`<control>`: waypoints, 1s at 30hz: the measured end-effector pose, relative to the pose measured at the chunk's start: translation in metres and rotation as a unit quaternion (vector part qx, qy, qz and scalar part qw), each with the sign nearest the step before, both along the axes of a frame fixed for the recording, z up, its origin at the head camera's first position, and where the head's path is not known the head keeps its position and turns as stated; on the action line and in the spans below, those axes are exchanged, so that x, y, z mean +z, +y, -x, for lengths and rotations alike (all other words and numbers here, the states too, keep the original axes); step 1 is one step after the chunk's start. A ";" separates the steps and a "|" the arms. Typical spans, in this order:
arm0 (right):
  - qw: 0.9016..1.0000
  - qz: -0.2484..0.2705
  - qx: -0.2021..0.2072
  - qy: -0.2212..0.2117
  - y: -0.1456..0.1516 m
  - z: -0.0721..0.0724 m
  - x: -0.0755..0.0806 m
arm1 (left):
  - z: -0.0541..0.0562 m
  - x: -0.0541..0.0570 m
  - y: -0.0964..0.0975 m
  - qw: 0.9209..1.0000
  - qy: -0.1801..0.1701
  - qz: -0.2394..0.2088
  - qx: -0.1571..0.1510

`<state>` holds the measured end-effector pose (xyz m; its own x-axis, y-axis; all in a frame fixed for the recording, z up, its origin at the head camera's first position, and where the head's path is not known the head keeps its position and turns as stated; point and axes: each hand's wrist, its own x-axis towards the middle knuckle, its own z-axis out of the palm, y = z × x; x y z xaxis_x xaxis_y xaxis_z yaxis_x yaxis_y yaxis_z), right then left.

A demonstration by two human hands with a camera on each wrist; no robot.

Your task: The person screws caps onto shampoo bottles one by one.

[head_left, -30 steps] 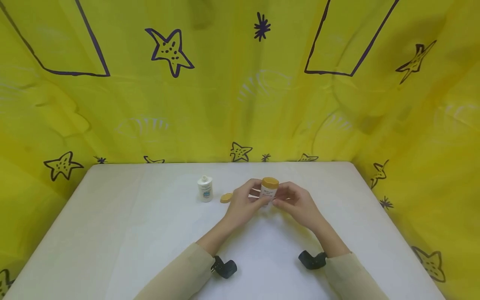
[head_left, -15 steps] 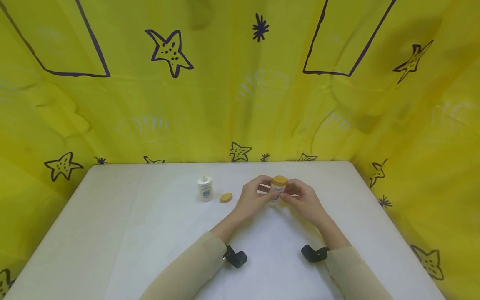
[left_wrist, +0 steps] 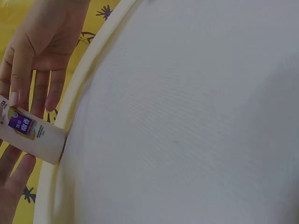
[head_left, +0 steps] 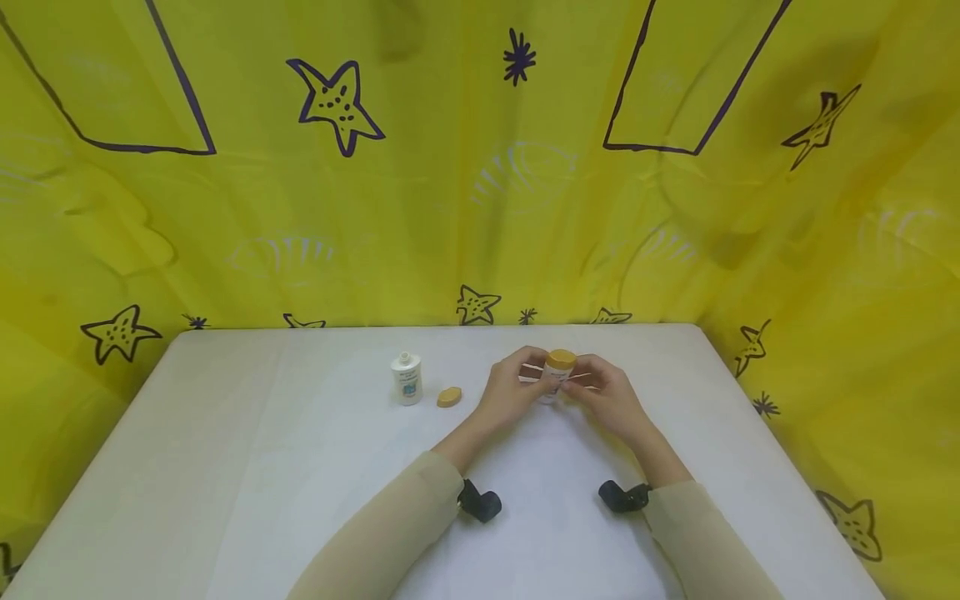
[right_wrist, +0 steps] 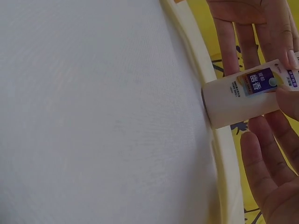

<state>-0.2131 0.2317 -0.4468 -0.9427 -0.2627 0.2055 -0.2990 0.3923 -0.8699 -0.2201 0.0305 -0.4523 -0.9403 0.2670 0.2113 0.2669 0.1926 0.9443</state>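
Two-Handed Hold at 2 o'Clock

Toward 2 o'clock from the middle of the worktop (head_left: 300,508), the left hand (head_left: 512,389) and right hand (head_left: 612,395) gripped the held bottle (right_wrist: 226,105) between thumbs and fingers; whether its base touched anything could not be told; an uncapped bottle (head_left: 407,383) stood at its 9 o'clock; a yellow cap (head_left: 561,359) topped it, and a loose cap (head_left: 449,397) lay between the bottles; the step seemed one of steadying or adjusting; the next move probably called for even pressure.

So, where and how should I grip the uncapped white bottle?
I would grip the uncapped white bottle around its body, from the left: it stands upright, its top narrows to a neck, and the loose yellow cap lies on its right.
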 end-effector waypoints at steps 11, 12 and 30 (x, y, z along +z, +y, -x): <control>1.000 0.000 -0.009 -0.005 -0.001 0.003 -0.002 | 0.003 -0.002 -0.002 1.000 -0.017 0.001 -0.010; 1.000 0.000 -0.012 -0.009 -0.001 0.002 -0.001 | 0.003 -0.001 -0.003 1.000 -0.020 0.001 -0.011; 0.980 -0.028 -0.100 0.170 -0.026 -0.053 0.045 | -0.077 0.062 -0.126 0.999 0.016 -0.012 -0.025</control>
<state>-0.1599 0.2053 -0.4018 -0.8563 -0.0998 0.5068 -0.4800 0.5163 -0.7093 -0.1434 -0.0952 -0.3907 -0.9181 0.3083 0.2489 0.3066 0.1546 0.9392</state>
